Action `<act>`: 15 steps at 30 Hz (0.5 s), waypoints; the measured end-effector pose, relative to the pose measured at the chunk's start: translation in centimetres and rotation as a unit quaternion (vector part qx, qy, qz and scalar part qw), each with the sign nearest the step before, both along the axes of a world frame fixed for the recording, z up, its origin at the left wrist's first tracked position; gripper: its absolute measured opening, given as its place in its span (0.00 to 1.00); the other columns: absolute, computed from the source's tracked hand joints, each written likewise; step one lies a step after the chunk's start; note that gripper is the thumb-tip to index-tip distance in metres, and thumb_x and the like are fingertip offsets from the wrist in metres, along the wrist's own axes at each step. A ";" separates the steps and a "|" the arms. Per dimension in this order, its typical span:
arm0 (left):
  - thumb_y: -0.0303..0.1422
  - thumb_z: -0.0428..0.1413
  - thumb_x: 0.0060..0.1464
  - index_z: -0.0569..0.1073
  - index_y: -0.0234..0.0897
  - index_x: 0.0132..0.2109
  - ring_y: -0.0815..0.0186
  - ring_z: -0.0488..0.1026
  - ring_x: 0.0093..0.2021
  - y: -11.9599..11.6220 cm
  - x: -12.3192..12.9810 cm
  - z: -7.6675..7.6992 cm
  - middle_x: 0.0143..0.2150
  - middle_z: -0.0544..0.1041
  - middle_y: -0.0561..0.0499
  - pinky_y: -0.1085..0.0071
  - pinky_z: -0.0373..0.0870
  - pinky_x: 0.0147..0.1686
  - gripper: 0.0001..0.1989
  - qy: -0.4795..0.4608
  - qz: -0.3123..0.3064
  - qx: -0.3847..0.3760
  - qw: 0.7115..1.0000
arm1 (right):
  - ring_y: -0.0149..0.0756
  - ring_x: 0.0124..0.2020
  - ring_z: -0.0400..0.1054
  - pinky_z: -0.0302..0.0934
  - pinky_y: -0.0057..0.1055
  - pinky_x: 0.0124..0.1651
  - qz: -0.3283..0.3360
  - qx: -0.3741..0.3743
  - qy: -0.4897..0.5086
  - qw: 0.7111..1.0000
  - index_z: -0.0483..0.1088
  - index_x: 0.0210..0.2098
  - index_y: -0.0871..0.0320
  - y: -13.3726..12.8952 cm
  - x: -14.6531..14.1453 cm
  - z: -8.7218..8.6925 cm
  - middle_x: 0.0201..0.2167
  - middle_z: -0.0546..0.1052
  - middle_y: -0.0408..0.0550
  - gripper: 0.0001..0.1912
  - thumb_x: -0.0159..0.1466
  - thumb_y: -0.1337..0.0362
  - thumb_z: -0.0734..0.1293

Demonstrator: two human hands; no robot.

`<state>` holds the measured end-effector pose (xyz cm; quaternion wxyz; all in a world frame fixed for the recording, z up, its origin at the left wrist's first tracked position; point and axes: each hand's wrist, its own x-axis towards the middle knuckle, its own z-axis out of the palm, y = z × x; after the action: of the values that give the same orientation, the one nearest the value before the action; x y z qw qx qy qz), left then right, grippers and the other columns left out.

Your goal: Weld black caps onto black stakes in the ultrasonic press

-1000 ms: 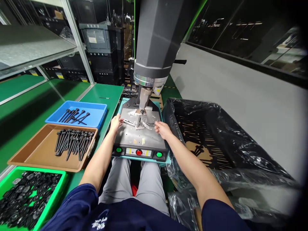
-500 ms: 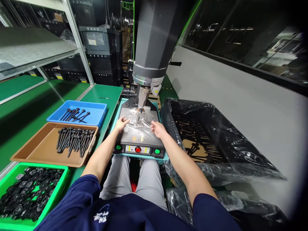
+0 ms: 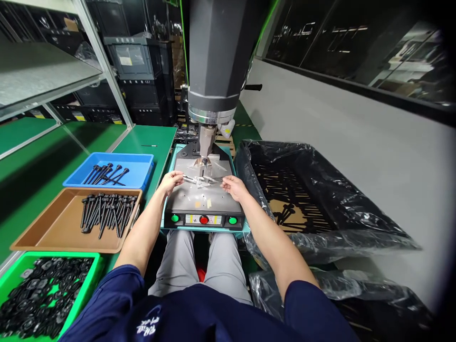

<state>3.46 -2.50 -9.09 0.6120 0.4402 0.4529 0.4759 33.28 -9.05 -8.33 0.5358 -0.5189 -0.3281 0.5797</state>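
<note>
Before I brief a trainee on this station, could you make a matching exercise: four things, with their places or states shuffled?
1. Blue tray
2. Green tray
3. Red button
4. Right hand

A. Between two green buttons
B. At the metal plate's side nearest the plastic-lined bin
C. Heaped with small black parts
D. Just beyond the brown tray

Pairs: 1-D, 2-C, 3-A, 4-B

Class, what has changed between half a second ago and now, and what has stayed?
The left hand has moved leftward, away from the metal fixture; the right hand stays near its other side. Whether either took hold of or let go of anything is too small to tell. The blue tray, brown tray and green bin stay put.
</note>
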 end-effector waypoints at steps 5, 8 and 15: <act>0.28 0.65 0.39 0.74 0.32 0.40 0.75 0.69 0.20 -0.4 -1.1 1.5 0.28 0.74 0.52 0.70 0.73 0.29 0.17 -0.021 -0.037 -0.026 0.999 | 0.28 0.20 0.69 0.54 0.20 0.16 -0.004 0.001 -0.011 1.000 0.66 0.30 0.56 0.5 0.2 0.5 0.22 0.71 0.39 0.14 0.55 0.59 0.75; 0.26 0.65 0.39 0.75 0.32 0.41 0.75 0.68 0.19 -0.4 -1.2 1.7 0.28 0.74 0.53 0.71 0.73 0.25 0.18 -0.024 -0.054 -0.043 0.997 | 0.26 0.17 0.66 0.47 0.18 0.13 -0.012 -0.003 -0.017 1.000 0.66 0.30 0.57 0.4 0.1 0.4 0.21 0.70 0.39 0.14 0.56 0.58 0.74; 0.25 0.64 0.39 0.76 0.32 0.40 0.77 0.63 0.18 -1.0 -1.4 0.8 0.24 0.71 0.54 0.78 0.64 0.18 0.17 -0.025 -0.065 -0.052 0.996 | 0.24 0.17 0.65 0.51 0.18 0.15 -0.010 -0.003 -0.006 1.000 0.67 0.30 0.57 -0.7 -0.3 -0.9 0.21 0.71 0.39 0.13 0.56 0.57 0.73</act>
<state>2.10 -3.49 -8.33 0.6750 0.4241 0.4323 0.4215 32.94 -9.70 -9.26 0.5374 -0.5275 -0.3244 0.5724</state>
